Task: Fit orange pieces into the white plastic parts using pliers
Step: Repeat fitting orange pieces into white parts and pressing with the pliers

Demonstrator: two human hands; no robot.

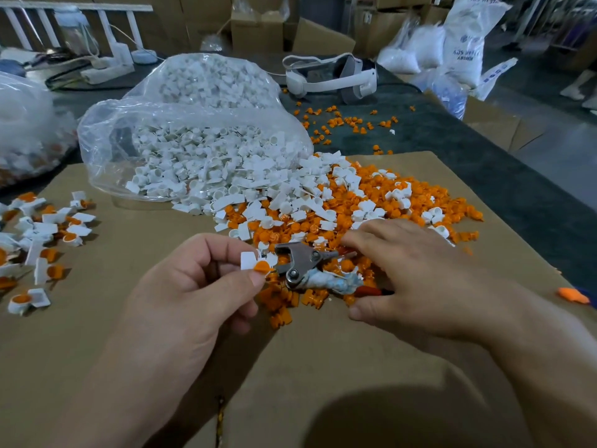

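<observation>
My left hand [200, 286] pinches a white plastic part [249, 259] with an orange piece [261, 267] seated in it, held just left of the metal pliers' jaws. The pliers [300, 263] lie on the near edge of a heap of loose orange pieces [403, 195] mixed with white parts. Their cloth-wrapped handles run under my right hand [420, 279]. That hand hovers over the handles with fingers spread and fairly straight and the thumb low beside them. No grip on the pliers shows.
A clear bag [193, 143] spills white parts onto the cardboard sheet [323, 367]. Several assembled white-and-orange parts [48, 234] lie at the left. A second bag [26, 130] sits far left, a white headset [329, 76] behind, and scattered orange pieces [349, 121] on the dark table.
</observation>
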